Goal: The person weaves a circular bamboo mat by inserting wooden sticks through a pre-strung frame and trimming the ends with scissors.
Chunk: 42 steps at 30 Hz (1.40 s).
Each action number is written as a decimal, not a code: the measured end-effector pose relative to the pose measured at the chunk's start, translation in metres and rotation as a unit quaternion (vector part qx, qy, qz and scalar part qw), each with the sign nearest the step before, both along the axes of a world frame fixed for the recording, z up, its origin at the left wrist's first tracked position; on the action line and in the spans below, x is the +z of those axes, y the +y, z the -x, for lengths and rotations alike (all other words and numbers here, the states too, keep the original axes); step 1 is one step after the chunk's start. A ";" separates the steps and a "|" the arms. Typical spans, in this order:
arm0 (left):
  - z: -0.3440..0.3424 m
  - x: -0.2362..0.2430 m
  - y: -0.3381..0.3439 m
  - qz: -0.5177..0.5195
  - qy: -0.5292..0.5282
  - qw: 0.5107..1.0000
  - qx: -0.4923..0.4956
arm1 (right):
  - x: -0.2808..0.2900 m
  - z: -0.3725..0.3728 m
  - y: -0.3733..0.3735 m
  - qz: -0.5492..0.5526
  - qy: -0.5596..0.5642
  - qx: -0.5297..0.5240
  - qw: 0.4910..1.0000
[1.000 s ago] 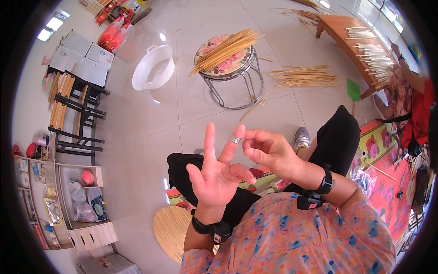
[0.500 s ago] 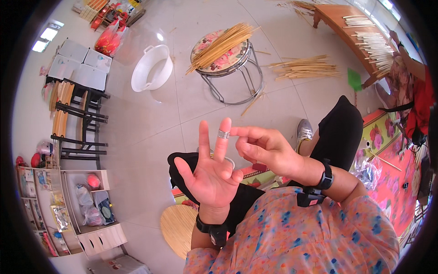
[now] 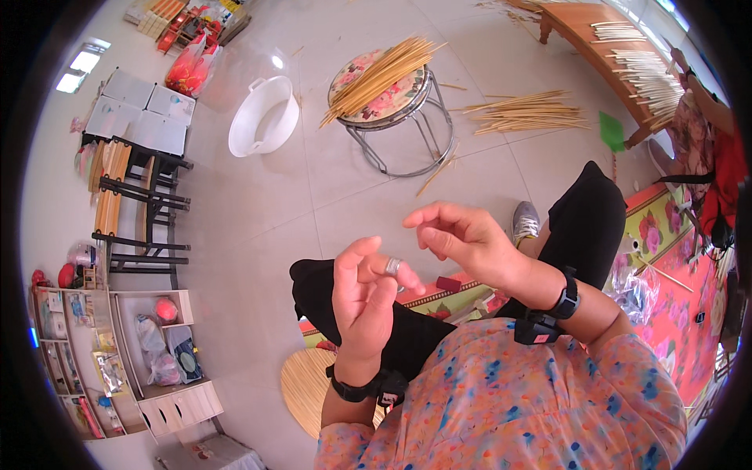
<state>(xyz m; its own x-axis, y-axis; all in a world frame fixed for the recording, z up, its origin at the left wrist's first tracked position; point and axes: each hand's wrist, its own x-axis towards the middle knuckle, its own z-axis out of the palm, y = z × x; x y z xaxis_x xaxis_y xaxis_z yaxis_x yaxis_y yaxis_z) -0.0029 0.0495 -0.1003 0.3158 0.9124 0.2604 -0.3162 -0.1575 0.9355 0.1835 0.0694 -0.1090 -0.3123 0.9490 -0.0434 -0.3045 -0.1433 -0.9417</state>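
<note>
My left hand (image 3: 363, 301) is raised above my lap with its fingers loosely bent and apart, and nothing is in its grasp. A silver ring (image 3: 392, 266) sits around one of its fingers. To the right of it, my right hand (image 3: 474, 247) hangs in the air, index finger and thumb bent with a small gap between them; no object shows there. The two hands do not touch. Each wrist wears a black strap with a small black device, such as the right device (image 3: 536, 329).
Ahead stands a round stool (image 3: 368, 113) bearing a bundle of thin sticks (image 3: 384, 82). More sticks (image 3: 529, 113) lie on the floor. A white tub (image 3: 265, 117) is left of the stool; a wooden bench (image 3: 580, 39) is far right, near another person (image 3: 705, 149). Shelves (image 3: 149, 345) stand left.
My right hand has drawn away from the ring and stays at much the same height. My left hand's upright fingers have bent down and the hand has turned.
</note>
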 end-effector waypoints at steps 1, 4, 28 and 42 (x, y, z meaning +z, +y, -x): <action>0.000 0.000 0.000 0.001 0.001 1.000 0.003 | -0.002 -0.001 0.001 0.009 -0.005 -0.007 1.000; 0.001 -0.001 0.003 -0.025 -0.016 0.999 0.021 | -0.002 -0.004 -0.001 0.025 -0.008 -0.001 1.000; 0.019 -0.002 0.013 0.101 -0.253 0.953 -0.131 | -0.002 0.010 -0.017 -0.078 -0.095 -0.015 0.992; 0.010 0.002 -0.004 -0.034 0.079 0.988 -0.128 | 0.006 0.011 -0.003 0.047 0.075 0.025 0.996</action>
